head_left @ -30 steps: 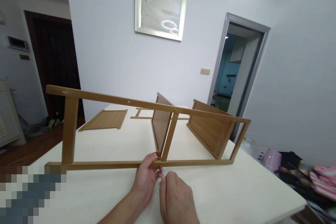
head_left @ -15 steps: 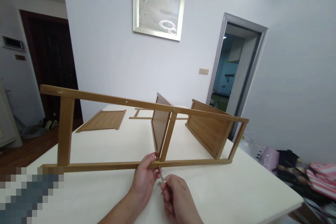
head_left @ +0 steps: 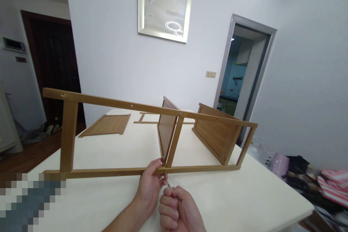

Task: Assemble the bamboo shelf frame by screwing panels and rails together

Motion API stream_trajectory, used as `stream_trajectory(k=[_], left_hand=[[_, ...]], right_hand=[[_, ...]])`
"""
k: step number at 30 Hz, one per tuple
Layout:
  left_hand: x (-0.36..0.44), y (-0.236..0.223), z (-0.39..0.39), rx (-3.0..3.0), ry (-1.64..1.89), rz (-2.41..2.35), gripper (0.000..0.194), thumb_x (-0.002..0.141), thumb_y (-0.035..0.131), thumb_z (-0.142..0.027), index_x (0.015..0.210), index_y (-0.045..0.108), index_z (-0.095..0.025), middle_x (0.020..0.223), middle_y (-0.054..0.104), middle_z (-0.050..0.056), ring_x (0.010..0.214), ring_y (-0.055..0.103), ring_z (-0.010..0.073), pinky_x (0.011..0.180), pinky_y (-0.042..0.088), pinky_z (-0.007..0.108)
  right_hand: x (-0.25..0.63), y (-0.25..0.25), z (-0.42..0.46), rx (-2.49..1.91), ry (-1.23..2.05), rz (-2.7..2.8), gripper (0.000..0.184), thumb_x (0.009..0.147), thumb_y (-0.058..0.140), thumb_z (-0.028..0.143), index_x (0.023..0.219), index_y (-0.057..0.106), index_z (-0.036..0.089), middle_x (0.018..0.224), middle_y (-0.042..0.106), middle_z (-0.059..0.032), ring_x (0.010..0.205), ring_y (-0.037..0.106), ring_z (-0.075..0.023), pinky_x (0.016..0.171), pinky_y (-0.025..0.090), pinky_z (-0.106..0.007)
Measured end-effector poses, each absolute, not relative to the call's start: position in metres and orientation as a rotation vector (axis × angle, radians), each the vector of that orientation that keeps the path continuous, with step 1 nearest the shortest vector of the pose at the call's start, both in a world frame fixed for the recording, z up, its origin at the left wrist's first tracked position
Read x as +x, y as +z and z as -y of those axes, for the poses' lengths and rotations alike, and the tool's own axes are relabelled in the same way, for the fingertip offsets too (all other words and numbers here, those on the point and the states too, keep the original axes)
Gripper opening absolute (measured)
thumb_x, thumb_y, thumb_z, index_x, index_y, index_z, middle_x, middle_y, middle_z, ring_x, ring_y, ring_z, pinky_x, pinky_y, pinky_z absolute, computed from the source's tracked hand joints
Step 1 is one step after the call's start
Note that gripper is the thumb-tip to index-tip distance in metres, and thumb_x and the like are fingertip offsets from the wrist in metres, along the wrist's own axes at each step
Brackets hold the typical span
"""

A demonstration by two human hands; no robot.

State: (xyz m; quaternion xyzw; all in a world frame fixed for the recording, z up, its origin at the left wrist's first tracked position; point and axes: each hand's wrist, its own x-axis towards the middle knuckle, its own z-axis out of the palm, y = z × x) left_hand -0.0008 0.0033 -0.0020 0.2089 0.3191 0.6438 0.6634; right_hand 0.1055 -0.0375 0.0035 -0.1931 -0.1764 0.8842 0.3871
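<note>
Hands: two, the left hand (head_left: 149, 188) and the right hand (head_left: 181, 210)
Metal tool (head_left: 167, 182): one
Wooden frames: two, a near frame (head_left: 174, 141) and a far frame (head_left: 145, 122)
Long rails on the near frame: two, an upper rail (head_left: 114, 103) and a lower rail (head_left: 203, 169)
Wooden panels: three, a left panel (head_left: 108, 125), a middle panel (head_left: 166, 127) and a right panel (head_left: 214, 132)
Table (head_left: 233, 195): one
Framed picture (head_left: 165, 5): one
Dark door (head_left: 54, 65): one
Open doorway (head_left: 239, 65): one

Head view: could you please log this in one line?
left hand: grip on wooden frame | right hand: grip on metal tool | loose panel: flat on table
</note>
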Motion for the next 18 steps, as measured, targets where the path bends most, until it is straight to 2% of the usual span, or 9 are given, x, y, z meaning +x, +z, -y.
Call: stream_trajectory(k=[3,6,10,12,18], left_hand=[[-0.001,-0.002,-0.003,0.471,1.458,-0.721,0.029,0.074,0.072,-0.03,0.098,0.063,-0.015,0.071,0.062,-0.001,0.054,0.051,0.0094,0.051,0.04,0.024],[-0.001,-0.001,-0.003,0.481,1.453,-0.724,0.03,0.073,0.072,-0.031,0.097,0.063,-0.015,0.07,0.062,-0.001,0.054,0.051,0.0096,0.049,0.038,0.023],[-0.001,-0.002,-0.004,0.493,1.44,-0.722,0.032,0.072,0.072,-0.034,0.097,0.063,-0.016,0.07,0.062,-0.001,0.054,0.052,0.0108,0.046,0.036,0.024],[-0.001,-0.002,-0.004,0.49,1.446,-0.721,0.032,0.072,0.073,-0.034,0.096,0.062,-0.016,0.072,0.063,-0.001,0.054,0.052,0.0109,0.047,0.037,0.024],[-0.001,0.001,-0.003,0.463,1.463,-0.736,0.031,0.069,0.074,-0.029,0.095,0.063,-0.016,0.068,0.063,-0.002,0.052,0.054,0.0101,0.048,0.039,0.023]], right_hand=[[0.105,0.002,0.036,-0.474,2.274,0.418,0.011,0.07,0.048,0.019,0.061,0.042,0.019,0.049,0.025,0.0113,0.038,0.012,-0.0033,0.037,0.013,-0.015],[0.102,-0.002,0.038,-0.621,2.178,0.504,0.008,0.071,0.051,0.025,0.066,0.047,0.02,0.047,0.032,0.0103,0.035,0.019,-0.0042,0.035,0.018,-0.016],[0.099,-0.012,0.043,-0.909,1.795,0.813,0.028,0.075,0.062,0.048,0.079,0.05,0.022,0.05,0.047,0.0086,0.033,0.027,-0.0057,0.031,0.021,-0.018],[0.1,-0.017,0.046,-1.021,1.598,0.997,0.036,0.077,0.063,0.057,0.08,0.05,0.023,0.052,0.049,0.0088,0.032,0.028,-0.0056,0.031,0.021,-0.018],[0.106,-0.028,0.046,-1.128,0.873,1.471,0.041,0.091,0.051,0.058,0.072,0.055,0.022,0.055,0.052,0.0034,0.05,0.047,-0.0118,0.048,0.036,-0.023]])
